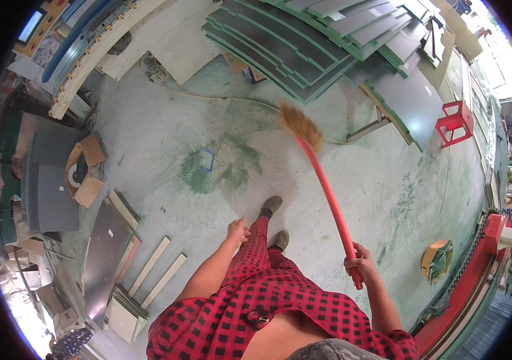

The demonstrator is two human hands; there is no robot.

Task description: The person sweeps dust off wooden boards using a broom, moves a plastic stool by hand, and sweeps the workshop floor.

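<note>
My right hand (361,264) is wrapped round the lower end of a broom's long red handle (328,195). The broom slants up and away to the left, and its straw-coloured bristle head (300,125) is over the concrete floor ahead of my feet. Whether the bristles touch the floor, I cannot tell. My left hand (238,231) hangs in front of my left leg, fingers loosely bent and a little apart, with nothing plainly in it. Left of the broom head, a green powdery patch (197,172) marks the floor, with a small bent blue piece (209,161) on it.
Dark green-edged panels (280,48) are stacked at the far side. A red stool (455,124) stands at the right, above a yellow round object (438,260) and a red machine beam (466,312). An open cardboard box (92,150) and pale strips (150,267) lie left. A hose (226,99) crosses the floor.
</note>
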